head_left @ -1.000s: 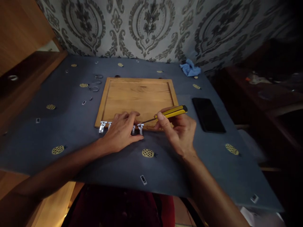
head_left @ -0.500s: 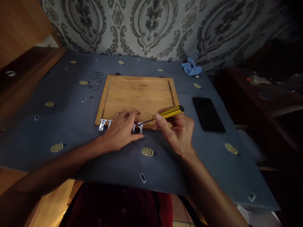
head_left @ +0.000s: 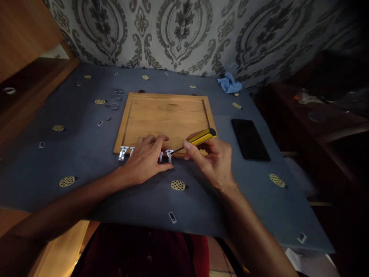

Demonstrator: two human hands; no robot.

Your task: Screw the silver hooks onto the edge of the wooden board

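Observation:
A wooden panel [head_left: 167, 115] with a raised frame lies flat on the blue-grey cloth [head_left: 86, 161]. A silver metal hook rack [head_left: 123, 152] runs along its near edge. My left hand [head_left: 147, 159] lies over the rack, fingers curled and pressing it against the panel. My right hand [head_left: 215, 161] grips a yellow-and-black screwdriver [head_left: 198, 138], its tip pointing left at the rack's right end, beside my left fingertips. The rack's middle is hidden under my left hand.
A black phone [head_left: 250, 139] lies right of the panel. A blue rag [head_left: 229, 84] sits at the back right by the patterned wall. Small metal rings and bits [head_left: 113, 104] are scattered left of the panel. Wooden furniture stands at the left and right.
The screwdriver handle has shifted a little left and lower, with its tip closer in on the rack's right end. My left hand stays on the rack.

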